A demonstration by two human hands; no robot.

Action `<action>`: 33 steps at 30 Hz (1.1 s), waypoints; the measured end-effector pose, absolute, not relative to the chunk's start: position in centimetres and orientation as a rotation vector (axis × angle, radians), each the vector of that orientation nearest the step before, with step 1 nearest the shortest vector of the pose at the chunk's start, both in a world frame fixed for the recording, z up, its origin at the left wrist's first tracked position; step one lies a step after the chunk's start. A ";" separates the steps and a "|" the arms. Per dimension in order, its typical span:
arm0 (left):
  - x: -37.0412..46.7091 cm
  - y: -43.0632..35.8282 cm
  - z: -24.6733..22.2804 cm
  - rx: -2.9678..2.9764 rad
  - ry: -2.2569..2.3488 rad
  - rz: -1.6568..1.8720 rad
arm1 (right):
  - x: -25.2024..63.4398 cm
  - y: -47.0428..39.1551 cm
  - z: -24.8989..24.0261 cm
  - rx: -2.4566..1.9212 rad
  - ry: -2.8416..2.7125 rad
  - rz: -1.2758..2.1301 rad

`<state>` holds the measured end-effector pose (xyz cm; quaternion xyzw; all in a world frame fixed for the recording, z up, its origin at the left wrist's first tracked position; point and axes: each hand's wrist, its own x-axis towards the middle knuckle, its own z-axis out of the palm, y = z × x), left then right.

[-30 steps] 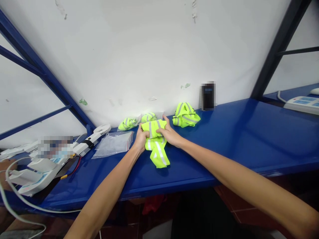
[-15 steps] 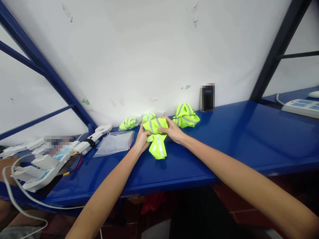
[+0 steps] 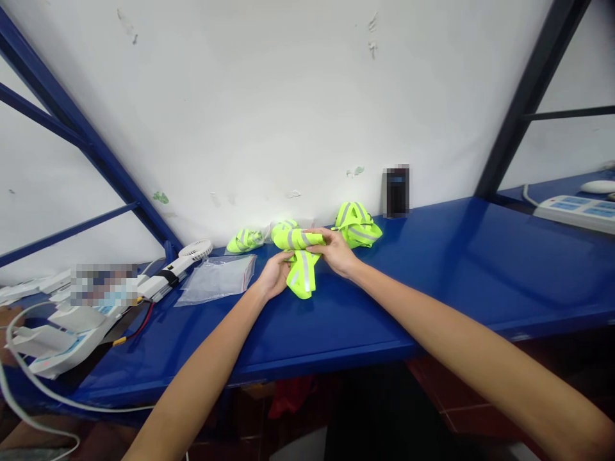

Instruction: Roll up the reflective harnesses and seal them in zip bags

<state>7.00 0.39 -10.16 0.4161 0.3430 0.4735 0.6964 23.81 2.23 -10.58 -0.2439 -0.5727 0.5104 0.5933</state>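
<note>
A fluorescent yellow reflective strap [image 3: 298,239] with silver-grey stripes is gathered into a folded roll above the blue table [image 3: 408,282], and a loose part hangs down in front. My right hand [image 3: 339,251] is closed on the roll's right end, thumb in front and fingers behind. Lower on the left, my left hand [image 3: 276,274] pinches the strap near where the loose part leaves the roll; some of its fingers are hidden. Behind the hands by the wall lie a bundled yellow strap [image 3: 245,241] and a larger loose yellow bundle [image 3: 358,225].
Clear plastic bags [image 3: 216,278] lie left of my hands. Farther left are a white handheld fan [image 3: 196,250], white devices with cables [image 3: 72,339] and part of another person's hand [image 3: 7,326]. A dark, blurred-out box [image 3: 396,192] stands against the wall [image 3: 269,96].
The roll has turned and looks flatter and narrower. My left hand has slid off its left end down to the loose part, while my right hand keeps its hold. The view has shifted slightly.
</note>
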 end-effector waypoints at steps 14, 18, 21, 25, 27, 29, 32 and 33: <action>7.6 0.4 -10.7 0.917 0.742 1.247 | 24.5 0.1 -8.8 -0.592 -1.741 0.775; 7.2 0.0 -9.9 0.852 0.624 1.067 | 24.5 0.6 -9.0 -0.612 -1.655 0.738; 6.8 -0.4 -9.3 0.832 0.535 1.019 | 24.5 0.5 -9.1 -0.634 -1.627 0.689; 6.9 -0.7 -9.3 0.867 0.498 1.056 | 24.6 0.1 -9.1 -0.645 -1.672 0.622; 7.1 -0.6 -9.6 0.899 0.541 1.083 | 24.8 0.1 -9.0 -0.629 -1.724 0.660; 7.2 -0.4 -9.9 0.941 0.587 1.111 | 25.0 0.3 -8.9 -0.622 -1.723 0.801; 6.8 0.0 -10.4 1.020 0.593 1.111 | 25.1 0.9 -8.9 -0.619 -1.492 1.054; 6.6 0.0 -10.5 1.045 0.584 1.098 | 25.1 1.0 -9.0 -0.626 -1.408 1.121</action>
